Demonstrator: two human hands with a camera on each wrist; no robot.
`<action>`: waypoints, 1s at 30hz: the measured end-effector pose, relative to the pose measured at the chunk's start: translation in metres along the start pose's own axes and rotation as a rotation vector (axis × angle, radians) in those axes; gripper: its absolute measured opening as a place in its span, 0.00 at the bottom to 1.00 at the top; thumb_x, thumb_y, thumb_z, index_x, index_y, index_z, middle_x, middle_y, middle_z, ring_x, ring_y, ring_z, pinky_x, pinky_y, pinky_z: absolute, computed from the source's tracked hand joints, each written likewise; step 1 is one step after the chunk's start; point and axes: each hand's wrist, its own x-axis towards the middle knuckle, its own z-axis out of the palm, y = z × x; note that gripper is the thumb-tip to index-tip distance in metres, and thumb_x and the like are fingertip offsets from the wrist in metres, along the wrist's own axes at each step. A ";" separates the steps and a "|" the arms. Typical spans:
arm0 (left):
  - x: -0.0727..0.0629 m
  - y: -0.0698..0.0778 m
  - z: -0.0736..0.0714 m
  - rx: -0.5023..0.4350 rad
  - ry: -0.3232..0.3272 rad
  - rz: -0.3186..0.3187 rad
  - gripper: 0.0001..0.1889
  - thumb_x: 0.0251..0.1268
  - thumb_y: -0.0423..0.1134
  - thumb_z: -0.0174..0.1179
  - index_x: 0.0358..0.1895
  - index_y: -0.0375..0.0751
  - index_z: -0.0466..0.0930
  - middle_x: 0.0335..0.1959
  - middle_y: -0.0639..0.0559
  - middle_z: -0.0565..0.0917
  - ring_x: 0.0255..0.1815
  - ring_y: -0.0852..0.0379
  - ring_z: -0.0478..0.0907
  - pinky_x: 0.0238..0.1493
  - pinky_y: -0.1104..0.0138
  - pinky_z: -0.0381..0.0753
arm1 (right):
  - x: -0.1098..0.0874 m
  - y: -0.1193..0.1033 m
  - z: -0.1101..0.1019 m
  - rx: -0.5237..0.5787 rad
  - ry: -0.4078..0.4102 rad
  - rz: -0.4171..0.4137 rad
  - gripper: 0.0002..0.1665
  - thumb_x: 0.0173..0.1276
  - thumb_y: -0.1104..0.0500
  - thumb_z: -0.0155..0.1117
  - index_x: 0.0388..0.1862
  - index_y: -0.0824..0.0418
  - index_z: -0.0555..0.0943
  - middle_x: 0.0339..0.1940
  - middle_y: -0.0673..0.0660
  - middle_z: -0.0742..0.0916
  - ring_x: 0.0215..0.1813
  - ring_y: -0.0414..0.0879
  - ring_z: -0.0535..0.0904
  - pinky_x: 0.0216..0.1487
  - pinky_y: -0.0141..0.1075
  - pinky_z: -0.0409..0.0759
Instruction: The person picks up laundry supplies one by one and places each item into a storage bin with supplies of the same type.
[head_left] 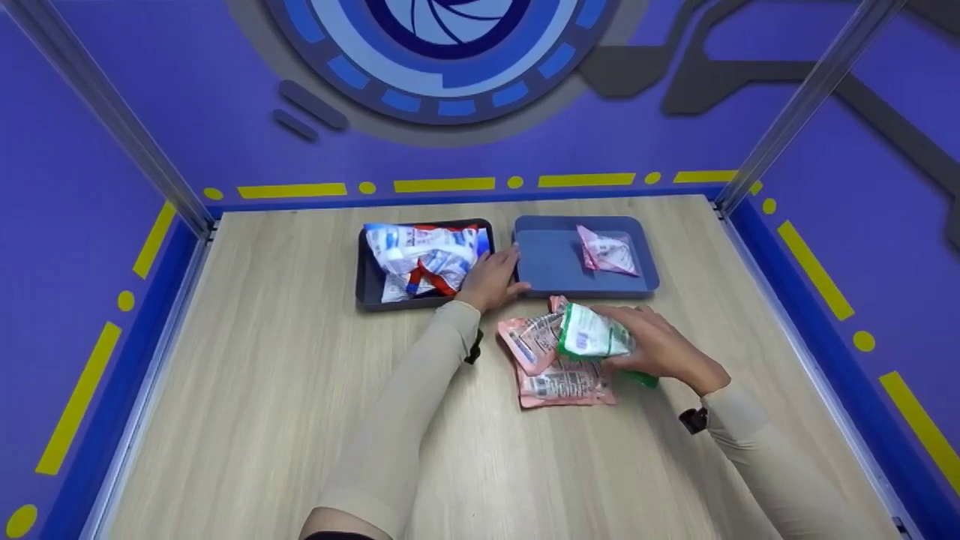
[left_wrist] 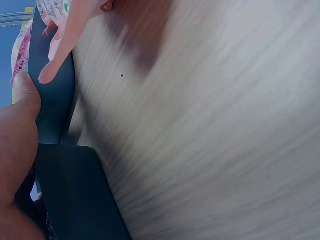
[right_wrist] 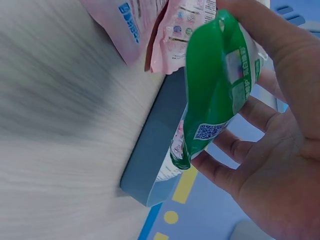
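My right hand (head_left: 652,341) grips a green and white packet (head_left: 596,334) between thumb and fingers, above several pink packets (head_left: 566,384) piled on the table. The right wrist view shows the green back of this packet (right_wrist: 215,95) and the curled fingers. My left hand (head_left: 491,279) rests at the right rim of a black tray (head_left: 367,289), fingers extended, thumb toward the blue-grey tray (head_left: 547,262). Blue, white and red packets (head_left: 431,255) fill the black tray. One pink and white packet (head_left: 611,253) lies in the blue-grey tray's right half.
Both trays stand side by side near the back of the wooden table (head_left: 300,375). Purple panels (head_left: 180,97) with yellow marks enclose the table at the back and sides. Metal posts (head_left: 810,97) rise at the back corners.
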 end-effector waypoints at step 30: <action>0.002 0.000 0.000 0.029 -0.021 -0.008 0.47 0.75 0.62 0.55 0.83 0.36 0.48 0.78 0.42 0.67 0.78 0.47 0.63 0.82 0.52 0.49 | 0.032 0.005 -0.028 -0.133 0.048 -0.043 0.53 0.56 0.56 0.84 0.78 0.56 0.68 0.73 0.63 0.77 0.70 0.64 0.72 0.69 0.68 0.64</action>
